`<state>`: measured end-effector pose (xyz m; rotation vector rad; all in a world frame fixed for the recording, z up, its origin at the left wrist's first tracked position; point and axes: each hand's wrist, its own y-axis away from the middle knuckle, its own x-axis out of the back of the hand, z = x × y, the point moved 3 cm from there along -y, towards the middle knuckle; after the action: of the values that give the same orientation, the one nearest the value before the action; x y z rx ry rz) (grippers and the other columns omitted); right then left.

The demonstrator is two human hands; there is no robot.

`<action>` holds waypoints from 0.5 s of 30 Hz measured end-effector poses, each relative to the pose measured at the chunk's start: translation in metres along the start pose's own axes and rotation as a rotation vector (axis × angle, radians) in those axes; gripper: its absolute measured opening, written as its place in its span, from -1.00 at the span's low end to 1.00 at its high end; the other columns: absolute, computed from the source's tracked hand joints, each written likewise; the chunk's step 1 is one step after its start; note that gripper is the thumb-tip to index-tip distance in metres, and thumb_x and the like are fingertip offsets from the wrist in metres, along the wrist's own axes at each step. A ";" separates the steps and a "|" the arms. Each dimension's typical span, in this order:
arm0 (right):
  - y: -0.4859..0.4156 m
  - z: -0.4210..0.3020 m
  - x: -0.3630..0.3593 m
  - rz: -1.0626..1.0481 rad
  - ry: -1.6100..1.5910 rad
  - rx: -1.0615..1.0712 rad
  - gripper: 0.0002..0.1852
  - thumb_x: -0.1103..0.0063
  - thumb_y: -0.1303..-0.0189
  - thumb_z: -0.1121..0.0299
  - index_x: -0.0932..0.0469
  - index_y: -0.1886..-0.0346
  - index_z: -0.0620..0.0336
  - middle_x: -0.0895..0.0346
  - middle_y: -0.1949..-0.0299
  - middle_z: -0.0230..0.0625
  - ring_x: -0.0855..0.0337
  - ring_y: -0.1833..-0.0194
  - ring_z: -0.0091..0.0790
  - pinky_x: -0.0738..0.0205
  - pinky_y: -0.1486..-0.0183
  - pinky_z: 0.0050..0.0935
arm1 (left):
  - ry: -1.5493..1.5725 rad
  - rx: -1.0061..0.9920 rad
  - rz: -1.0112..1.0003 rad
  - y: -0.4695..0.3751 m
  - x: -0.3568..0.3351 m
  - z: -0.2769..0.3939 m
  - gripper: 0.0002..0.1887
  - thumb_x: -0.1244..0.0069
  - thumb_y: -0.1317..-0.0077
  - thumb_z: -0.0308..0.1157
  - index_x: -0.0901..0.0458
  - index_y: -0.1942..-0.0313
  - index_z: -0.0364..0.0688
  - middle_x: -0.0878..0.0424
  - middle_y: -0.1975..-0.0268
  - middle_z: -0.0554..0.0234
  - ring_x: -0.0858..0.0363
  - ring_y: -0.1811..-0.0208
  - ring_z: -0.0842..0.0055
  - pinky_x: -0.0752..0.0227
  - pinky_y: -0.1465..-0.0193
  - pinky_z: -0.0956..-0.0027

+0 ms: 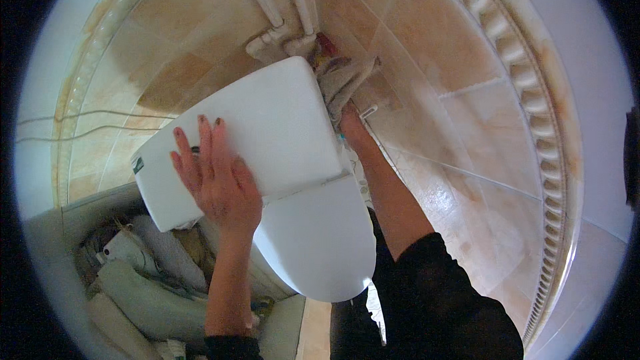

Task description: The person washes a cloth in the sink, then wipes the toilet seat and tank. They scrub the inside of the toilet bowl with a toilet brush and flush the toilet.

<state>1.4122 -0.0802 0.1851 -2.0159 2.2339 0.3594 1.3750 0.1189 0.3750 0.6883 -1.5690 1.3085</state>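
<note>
Before me stands a white toilet, its cistern (280, 125) behind the lowered seat lid (320, 240). My left hand (220, 180) rests on the cistern lid with fingers spread, beside a dark round flush button (195, 150). At the far right side of the cistern, my right hand (350, 122) reaches down with a grey-brown cloth (345, 80) at its fingers. The cloth and the cistern's edge hide most of those fingers. A small green sticker (137, 165) is on the cistern's left corner.
White pipes (300, 0) run down the tiled wall (430, 35) behind the cistern. To the left, a grey-walled tub or box (100, 197) holds a white showerhead-like item and several bundled things. Thin cords (100, 127) cross the wall at left. A white bracket (369, 111) is near my right wrist.
</note>
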 end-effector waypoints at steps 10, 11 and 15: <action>0.095 0.090 0.001 0.361 -0.014 -0.457 -0.53 0.23 -0.35 0.22 -0.25 -0.24 0.29 -0.36 -0.14 -0.09 -0.35 -0.12 -0.18 -0.18 -0.21 -0.30 | -0.014 -0.025 -0.024 0.002 -0.001 0.000 -0.57 0.32 -0.34 -0.38 -0.36 -0.21 -0.18 -0.30 -0.32 0.07 0.02 -0.44 0.02 0.31 -0.43 -0.09; 0.104 0.063 -0.011 0.408 -0.106 -0.404 -0.53 0.24 -0.36 0.23 -0.25 -0.24 0.30 -0.37 -0.13 -0.09 -0.36 -0.11 -0.18 -0.19 -0.20 -0.30 | -0.011 -0.025 -0.031 0.001 -0.001 0.000 -0.57 0.33 -0.35 -0.38 -0.36 -0.21 -0.18 -0.30 -0.32 0.07 0.02 -0.44 0.01 0.31 -0.43 -0.09; 0.119 -0.047 -0.041 0.366 0.079 0.020 -0.44 -0.07 -0.19 0.20 -0.28 -0.22 0.28 -0.33 -0.17 0.00 -0.30 -0.18 0.09 -0.12 -0.26 -0.12 | 0.008 -0.045 -0.006 0.000 -0.001 0.001 -0.57 0.33 -0.36 -0.38 -0.35 -0.22 -0.16 -0.31 -0.32 0.07 0.01 -0.44 0.01 0.30 -0.43 -0.09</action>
<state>1.3025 -0.0421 0.2525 -1.6312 2.6442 0.2896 1.3751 0.1179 0.3740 0.6582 -1.5841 1.2669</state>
